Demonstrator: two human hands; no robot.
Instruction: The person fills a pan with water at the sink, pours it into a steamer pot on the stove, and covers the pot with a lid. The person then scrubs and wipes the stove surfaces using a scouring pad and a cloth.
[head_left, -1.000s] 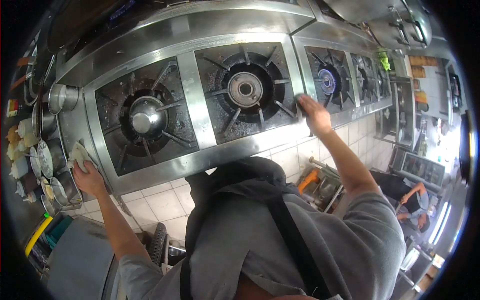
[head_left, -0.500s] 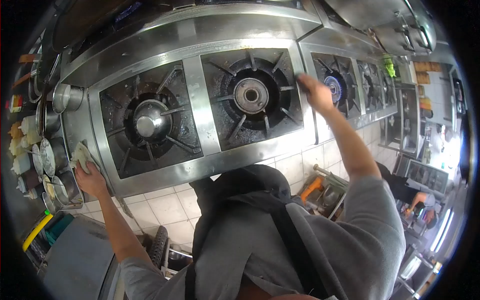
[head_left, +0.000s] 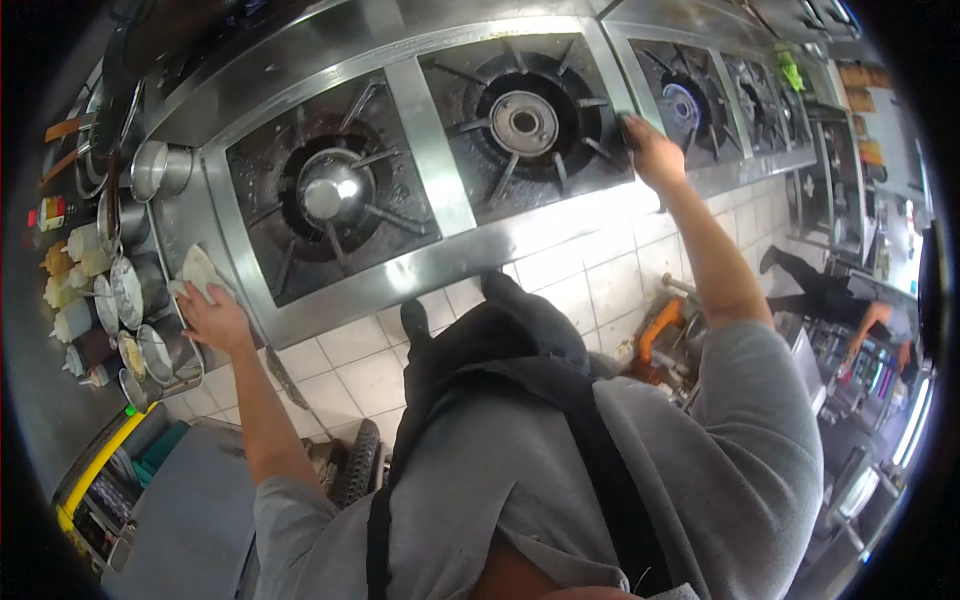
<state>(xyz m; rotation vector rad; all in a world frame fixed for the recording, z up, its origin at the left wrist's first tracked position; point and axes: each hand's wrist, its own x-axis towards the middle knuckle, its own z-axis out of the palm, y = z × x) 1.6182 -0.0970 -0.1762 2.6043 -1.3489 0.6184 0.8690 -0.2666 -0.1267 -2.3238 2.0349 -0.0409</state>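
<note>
My left hand (head_left: pixel 213 318) rests on the metal side shelf of the stove, fingers on the near end of a crumpled pale cloth (head_left: pixel 201 272). On the strip right of the middle burner, my right hand (head_left: pixel 657 158) is closed round a small dark pad (head_left: pixel 630 130), mostly hidden by the fingers. Between my hands lie the middle burner (head_left: pixel 523 123), its ring bare, and the left burner (head_left: pixel 325 190), which has a rounded metal cover in its centre. Black grates surround both.
Blue flame shows at a burner (head_left: pixel 682 105) right of my right hand. Metal pots (head_left: pixel 160 170), squeeze bottles (head_left: pixel 72 320) and sauce containers crowd the left side. An orange-handled item (head_left: pixel 658 328) is low on the right. Another person (head_left: pixel 860 315) stands at the far right.
The view has shifted, so the stove appears higher and farther right. My right hand has come slightly toward the stove's front along the strip. My left hand stays at the cloth.
</note>
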